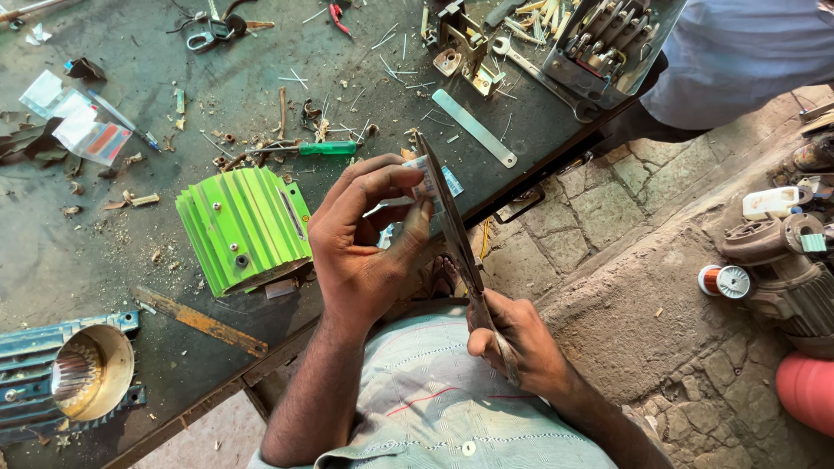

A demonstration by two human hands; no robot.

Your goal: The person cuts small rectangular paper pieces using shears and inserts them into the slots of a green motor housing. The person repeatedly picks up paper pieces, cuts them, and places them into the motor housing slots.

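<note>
Clearly the green finned motor housing (245, 227) is the landmark on the dark worktop (104, 217): to its lower left lies a blue housing with a round metal bore (74, 373), and above and to its right a green-handled screwdriver (317, 148) rests among wire offcuts and scraps. Just right of the green housing the left hand (365, 239) is raised over the worktop edge, its fingers (415, 230) pinched closed on a small white strip of sheet material (430, 184). Against that strip runs the long dark blade of a pair of shears (452, 230), reaching down and right to the right hand (517, 339), whose fingers are wrapped closed round the handles. Farther right of the housing, past the worktop, a spool of copper wire (724, 281) sits on the stone floor beside a grey motor (782, 278). By my reading the step in hand is trimming the strip, with the blade set at its edge; a clean cut would call for the left hand keeping the strip taut and square to the blade while the right closes the shears steadily, fingertips well apart from the edge
</note>
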